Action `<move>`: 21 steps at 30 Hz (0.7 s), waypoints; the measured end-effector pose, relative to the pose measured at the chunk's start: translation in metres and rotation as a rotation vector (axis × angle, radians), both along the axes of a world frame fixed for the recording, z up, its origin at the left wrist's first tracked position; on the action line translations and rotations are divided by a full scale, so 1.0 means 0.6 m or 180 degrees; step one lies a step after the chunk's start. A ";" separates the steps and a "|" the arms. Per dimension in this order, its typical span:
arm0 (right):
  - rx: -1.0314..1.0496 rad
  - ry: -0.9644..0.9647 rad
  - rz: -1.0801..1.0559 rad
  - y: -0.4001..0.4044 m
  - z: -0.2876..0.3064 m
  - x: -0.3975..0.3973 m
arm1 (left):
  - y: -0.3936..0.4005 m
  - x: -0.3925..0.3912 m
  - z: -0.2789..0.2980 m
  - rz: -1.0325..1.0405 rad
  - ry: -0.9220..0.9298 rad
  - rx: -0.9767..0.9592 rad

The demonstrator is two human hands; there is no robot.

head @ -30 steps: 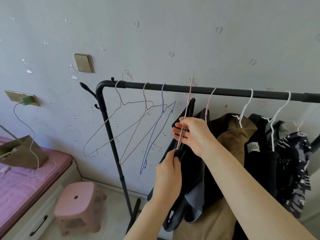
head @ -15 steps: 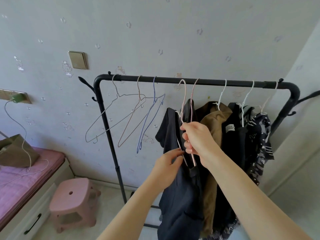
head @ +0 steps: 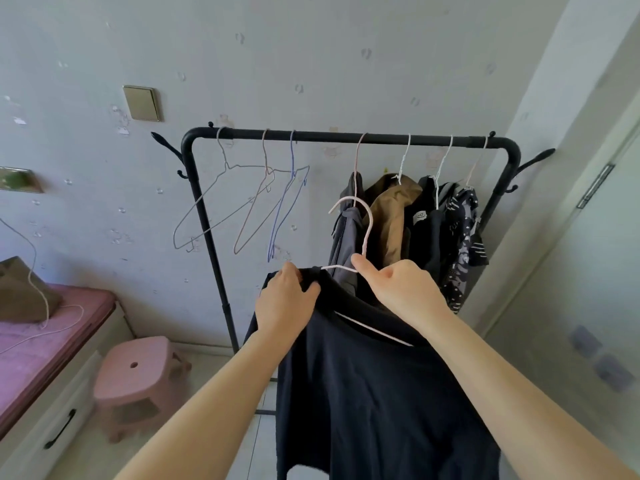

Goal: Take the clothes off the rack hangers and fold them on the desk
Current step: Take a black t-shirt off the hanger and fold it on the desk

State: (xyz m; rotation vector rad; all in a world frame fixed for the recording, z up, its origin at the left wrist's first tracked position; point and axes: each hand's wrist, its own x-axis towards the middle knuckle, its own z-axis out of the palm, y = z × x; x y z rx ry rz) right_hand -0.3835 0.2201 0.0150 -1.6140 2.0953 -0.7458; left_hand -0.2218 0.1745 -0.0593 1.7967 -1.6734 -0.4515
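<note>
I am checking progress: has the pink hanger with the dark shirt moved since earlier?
Yes. The pink hanger left the rack bar and now sits lower.

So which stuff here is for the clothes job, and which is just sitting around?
For the job: dark shirt, pink hanger it is on, left hand, right hand, black rack, the clothes hanging there.

Just around: pink stool, bed, wall switch, three bare hangers.
</note>
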 end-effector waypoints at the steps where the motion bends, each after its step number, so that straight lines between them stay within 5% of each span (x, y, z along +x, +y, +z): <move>1: -0.0058 0.0182 -0.0023 0.004 0.004 -0.004 | 0.008 0.006 0.005 -0.0008 -0.0122 -0.0104; 8: -0.0247 0.0639 -0.0114 0.009 0.014 -0.008 | 0.055 0.042 0.048 0.0071 -0.0460 -0.0742; 13: -0.0293 -0.0031 0.0055 0.000 0.012 -0.032 | 0.036 0.132 0.079 0.0727 0.0265 -0.0631; 19: -0.0277 -0.0983 0.0117 -0.025 0.016 -0.022 | 0.034 0.214 0.093 0.0129 0.2088 -0.0027; 21: -0.0232 -0.1497 0.0067 -0.034 0.012 -0.017 | 0.045 0.226 0.089 -0.0079 0.1944 0.0203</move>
